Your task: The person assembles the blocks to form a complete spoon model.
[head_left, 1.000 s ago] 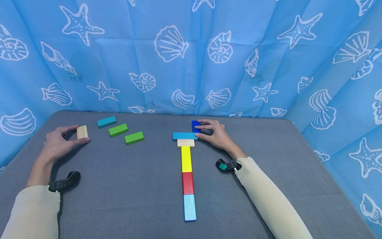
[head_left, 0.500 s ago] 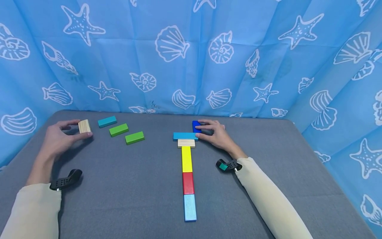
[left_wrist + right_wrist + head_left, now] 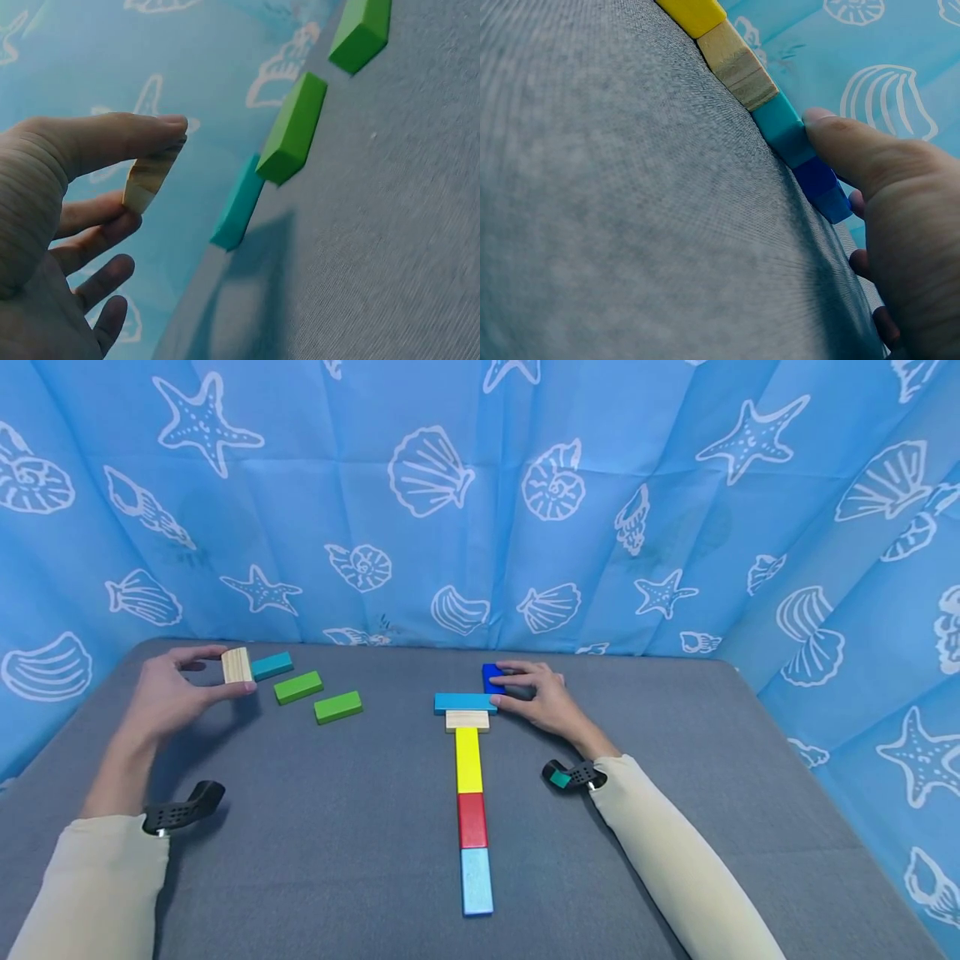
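My left hand point(image 3: 168, 697) pinches a plain wooden block point(image 3: 237, 666) between thumb and fingers, raised over the table at the left. In the left wrist view that same wooden block point(image 3: 154, 176) shows between thumb and fingertips, its other fingers loosely spread. My right hand point(image 3: 551, 697) rests at the top of a row of blocks. Its thumb touches the right end of a crosswise blue block point(image 3: 459, 702), and its fairly straight fingers lie on a dark blue block point(image 3: 492, 677) behind. Below run a wooden block point(image 3: 467, 721), then yellow point(image 3: 468, 760), red point(image 3: 472, 820) and pale blue point(image 3: 476, 881) blocks.
A teal block point(image 3: 274, 665) and two green blocks, one nearer the teal point(image 3: 297, 687) and one farther right point(image 3: 338, 707), lie on the grey tabletop point(image 3: 337, 827). A blue curtain point(image 3: 300, 510) with seashell prints hangs behind the table.
My left hand has moved right and slightly away from me with the wooden block, which now overlaps the teal block's left end in the head view. My right hand has stayed in place.
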`<state>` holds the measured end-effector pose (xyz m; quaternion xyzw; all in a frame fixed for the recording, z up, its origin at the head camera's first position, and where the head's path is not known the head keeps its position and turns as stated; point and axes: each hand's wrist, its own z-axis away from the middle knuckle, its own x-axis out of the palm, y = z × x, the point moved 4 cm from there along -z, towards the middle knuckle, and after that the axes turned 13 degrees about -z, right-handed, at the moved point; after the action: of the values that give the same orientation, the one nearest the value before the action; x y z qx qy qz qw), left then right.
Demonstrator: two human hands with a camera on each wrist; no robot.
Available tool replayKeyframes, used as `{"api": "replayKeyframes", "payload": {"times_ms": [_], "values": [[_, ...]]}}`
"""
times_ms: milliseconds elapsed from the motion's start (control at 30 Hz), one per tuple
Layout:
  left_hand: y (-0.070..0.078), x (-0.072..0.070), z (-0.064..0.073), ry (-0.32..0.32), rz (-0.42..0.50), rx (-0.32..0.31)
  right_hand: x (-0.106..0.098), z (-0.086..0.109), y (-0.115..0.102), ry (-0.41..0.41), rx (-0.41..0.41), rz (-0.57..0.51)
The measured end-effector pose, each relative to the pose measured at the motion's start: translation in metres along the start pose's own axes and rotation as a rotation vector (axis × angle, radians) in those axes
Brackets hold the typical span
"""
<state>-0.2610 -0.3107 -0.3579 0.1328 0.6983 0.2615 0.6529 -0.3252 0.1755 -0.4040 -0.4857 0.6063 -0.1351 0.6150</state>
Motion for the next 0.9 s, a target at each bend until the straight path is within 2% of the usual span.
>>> {"api": "replayKeyframes", "payload": {"times_ms": [300, 700, 900], "values": [[0.024, 0.009, 0.000, -0.029, -0.018, 0.046, 0.000, 0.001, 0.000, 0.000, -0.002, -0.007], [0.067, 0.024, 0.008, -0.051, 0.033, 0.203, 0.000, 0.000, 0.000, 0.011, -0.024, -0.004], [0.083, 0.032, 0.010, -0.062, 0.029, 0.231, 0.000, 0.000, 0.001, 0.012, -0.028, -0.010]]}}
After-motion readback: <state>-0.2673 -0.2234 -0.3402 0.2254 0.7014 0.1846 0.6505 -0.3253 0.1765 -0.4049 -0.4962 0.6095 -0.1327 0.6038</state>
